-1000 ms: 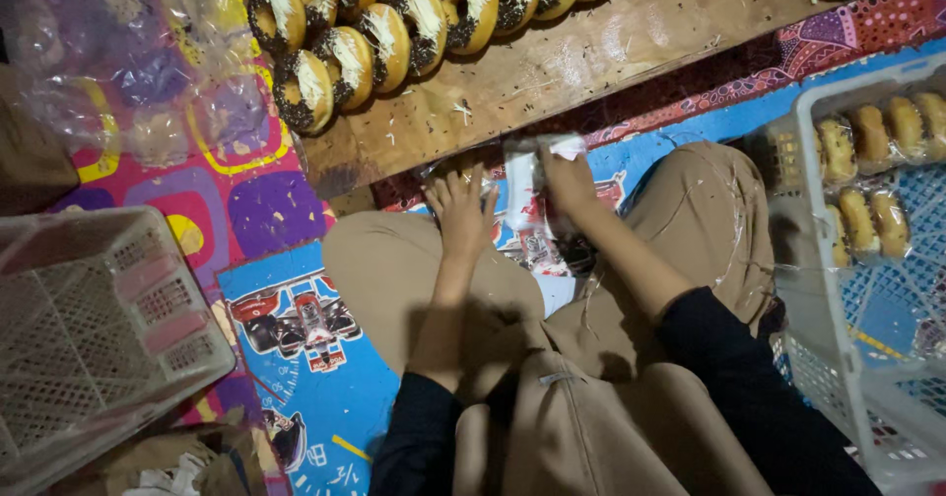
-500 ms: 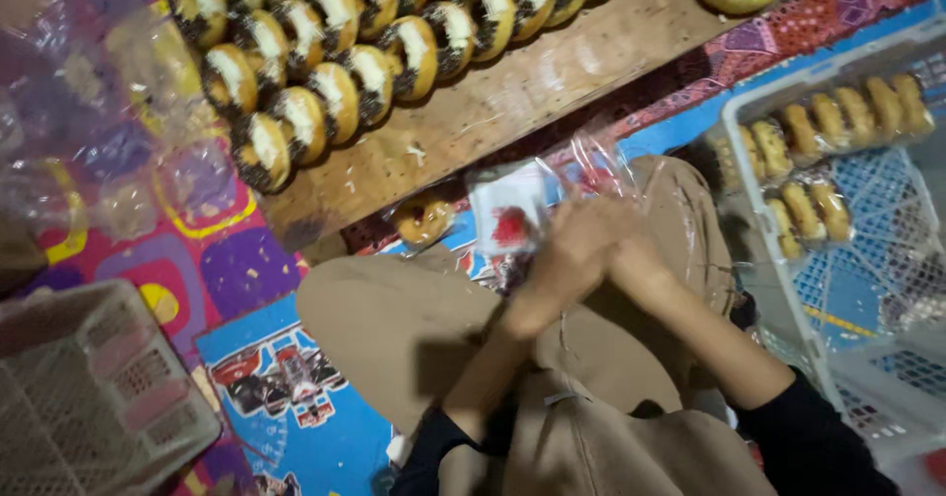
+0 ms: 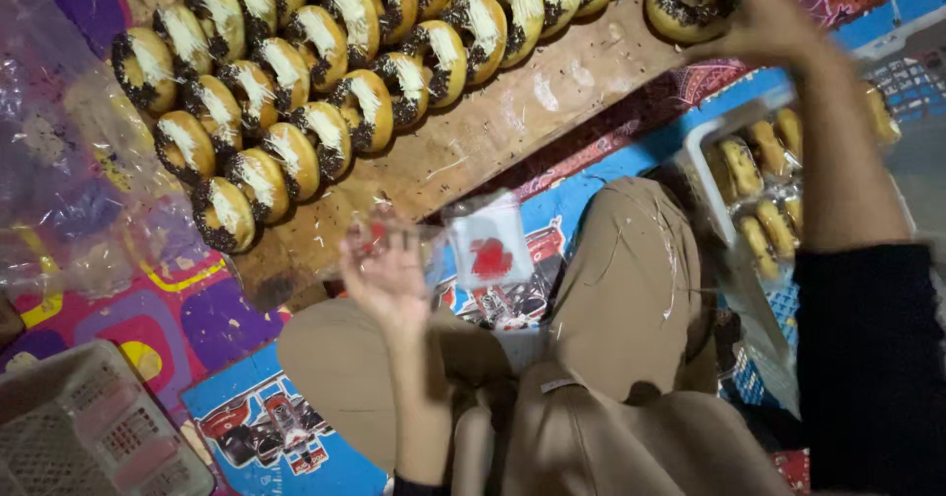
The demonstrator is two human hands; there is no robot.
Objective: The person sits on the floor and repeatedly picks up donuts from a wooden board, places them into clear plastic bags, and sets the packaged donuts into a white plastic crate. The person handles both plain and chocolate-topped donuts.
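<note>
Right hand (image 3: 764, 23) newly at board edge (image 3: 591, 72)

The left hand (image 3: 386, 277) is raised above the lap, fingers curled and pinched shut, its forearm bare. The right hand (image 3: 764, 18) is stretched far forward, blurred, its grip unclear, a dark sleeve covering the upper forearm.

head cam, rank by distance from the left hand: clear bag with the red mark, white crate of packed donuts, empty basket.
From the left hand:
1. Clear bag with the red mark: held in that hand, just to its right.
2. Empty basket: lower left corner, on the mat.
3. White crate of packed donuts: far right, beyond the knee.
</note>
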